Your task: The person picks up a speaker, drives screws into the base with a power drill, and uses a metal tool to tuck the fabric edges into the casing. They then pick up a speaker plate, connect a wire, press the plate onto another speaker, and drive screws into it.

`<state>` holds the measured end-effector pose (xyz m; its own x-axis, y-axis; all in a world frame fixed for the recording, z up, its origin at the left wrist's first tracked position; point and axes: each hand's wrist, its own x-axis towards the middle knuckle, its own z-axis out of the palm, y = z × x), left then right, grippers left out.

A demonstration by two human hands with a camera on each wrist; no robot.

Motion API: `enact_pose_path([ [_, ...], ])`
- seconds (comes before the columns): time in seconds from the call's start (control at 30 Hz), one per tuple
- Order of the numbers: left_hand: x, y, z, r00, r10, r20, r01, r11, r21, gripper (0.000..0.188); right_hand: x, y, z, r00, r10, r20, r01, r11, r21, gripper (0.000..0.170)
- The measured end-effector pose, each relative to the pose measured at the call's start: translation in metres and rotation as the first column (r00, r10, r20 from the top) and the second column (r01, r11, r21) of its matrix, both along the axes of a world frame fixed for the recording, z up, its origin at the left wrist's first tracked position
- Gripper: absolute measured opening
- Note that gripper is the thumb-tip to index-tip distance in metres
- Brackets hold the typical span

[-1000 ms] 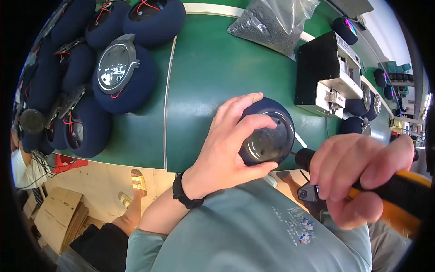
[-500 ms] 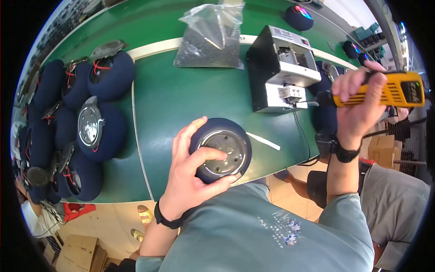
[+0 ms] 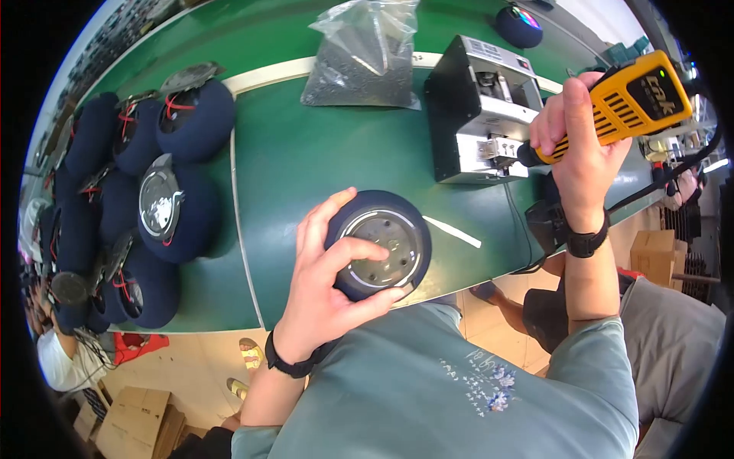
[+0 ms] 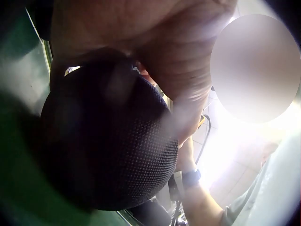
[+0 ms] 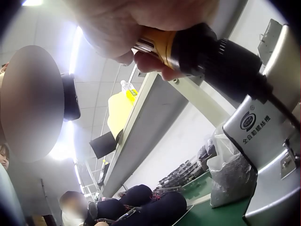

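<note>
My left hand (image 3: 325, 279) grips a round navy fabric-covered speaker (image 3: 375, 222) over the green bench near its front edge. One finger lies across its dark round base, which faces up and has several small holes; the thumb is at the near rim. In the left wrist view the mesh cloth side of the speaker (image 4: 136, 155) shows under the palm. My right hand (image 3: 577, 145) holds a yellow and black electric screwdriver (image 3: 646, 99). Its black nose is right at the front block of a screw feeder (image 3: 459, 99). In the right wrist view the screwdriver (image 5: 235, 66) points toward that machine.
Several similar speakers (image 3: 183, 214) with red wires and loose bases crowd the left. A clear bag of small dark pieces (image 3: 363, 73) stands at the back. A white strip (image 3: 455, 232) lies right of the held speaker. A black cable (image 3: 665, 180) trails from the screwdriver.
My right hand has carried the screwdriver from beside the speaker up and away to the screw feeder. The left hand keeps its hold on the speaker. The head view has shifted.
</note>
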<state>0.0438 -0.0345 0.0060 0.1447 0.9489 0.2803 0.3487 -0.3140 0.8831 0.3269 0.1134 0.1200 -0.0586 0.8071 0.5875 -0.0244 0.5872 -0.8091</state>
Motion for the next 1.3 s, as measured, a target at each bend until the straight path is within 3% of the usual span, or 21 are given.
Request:
enact_pose_path([
  [0.1,0.0,0.001,-0.001,0.999,-0.013,0.037,0.013,1.0,0.018,0.045,-0.018,-0.011,0.008,0.999,-0.05,-0.012,0.045,0.971,-0.237,0.019],
  [0.13,0.0,0.001,-0.001,0.999,0.006,0.041,-0.006,1.0,0.013,0.045,-0.021,-0.024,0.009,1.0,-0.001,-0.015,-0.003,0.968,-0.25,0.027],
  [0.2,-0.001,0.0,-0.002,1.0,-0.006,0.026,0.006,1.0,0.031,0.048,-0.038,-0.056,0.017,0.951,0.251,-0.182,-0.279,0.949,-0.149,0.039],
  [0.27,-0.001,0.0,-0.001,0.999,-0.005,0.049,0.005,1.0,-0.005,0.047,-0.059,-0.077,0.028,0.836,0.494,-0.239,-0.52,0.852,-0.059,0.052],
  [0.47,-0.003,0.0,-0.003,0.997,-0.033,0.063,0.032,0.999,0.024,0.046,-0.119,-0.079,0.014,0.838,0.502,-0.213,-0.534,0.834,-0.135,0.05],
  [0.8,0.0,0.0,-0.01,0.996,-0.002,0.084,-0.002,0.999,0.047,0.047,-0.118,-0.109,0.023,0.846,0.517,-0.128,-0.532,0.814,-0.233,0.047],
  [0.9,0.0,0.0,-0.011,0.999,-0.002,0.046,-0.001,0.998,0.062,0.056,-0.132,-0.103,0.015,0.846,0.524,-0.1,-0.531,0.808,-0.255,0.047],
  [1.07,0.004,-0.001,-0.016,0.982,0.044,0.186,-0.05,0.998,0.028,0.095,-0.12,-0.107,0.016,0.848,0.528,-0.053,-0.515,0.796,-0.319,0.047],
  [1.3,0.004,-0.003,-0.013,0.97,0.059,0.237,-0.064,0.998,0.011,0.102,-0.139,-0.112,0.013,0.855,0.519,0.02,-0.471,0.792,-0.389,0.048],
])
